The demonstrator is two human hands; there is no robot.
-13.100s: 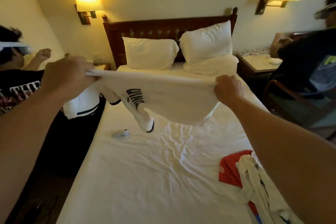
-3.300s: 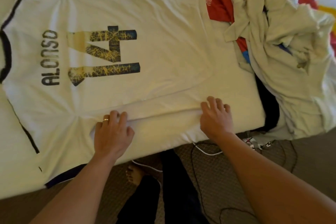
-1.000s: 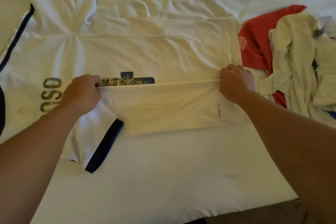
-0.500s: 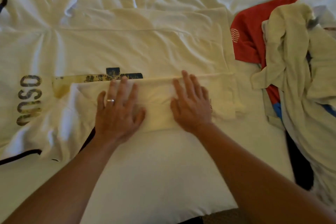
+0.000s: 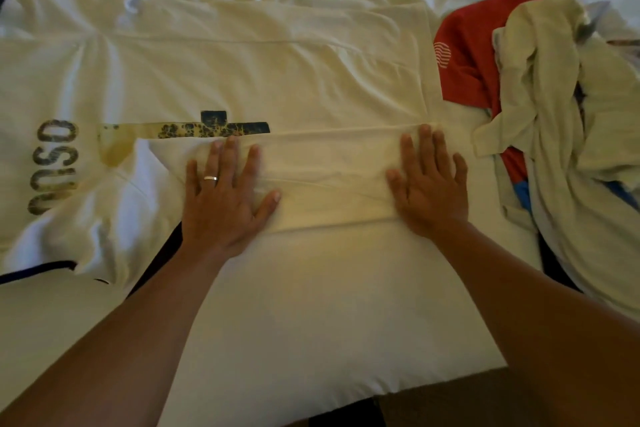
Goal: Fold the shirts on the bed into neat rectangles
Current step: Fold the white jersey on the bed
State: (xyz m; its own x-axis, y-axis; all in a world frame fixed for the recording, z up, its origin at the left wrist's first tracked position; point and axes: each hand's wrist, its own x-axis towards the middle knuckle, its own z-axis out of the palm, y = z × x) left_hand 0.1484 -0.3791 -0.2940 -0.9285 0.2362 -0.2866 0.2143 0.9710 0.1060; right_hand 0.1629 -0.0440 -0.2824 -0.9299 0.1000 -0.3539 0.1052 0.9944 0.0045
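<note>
Two bare hands, left hand [image 5: 221, 198] and right hand [image 5: 429, 180], lie flat with fingers spread, gripping nothing, pressing the folded near strip of a white printed football shirt [image 5: 263, 80]. Shirt location: near edge of the white-sheeted bed [image 5: 311, 322], spread sideways. Step in hand, by judgement: creasing the first lengthwise fold. Next move likely calls for folding the far side inward. Unfolded heap of red and cream garments [image 5: 540, 107] at the bed's right edge. Sheet rumpled beyond; dim floor below.
</note>
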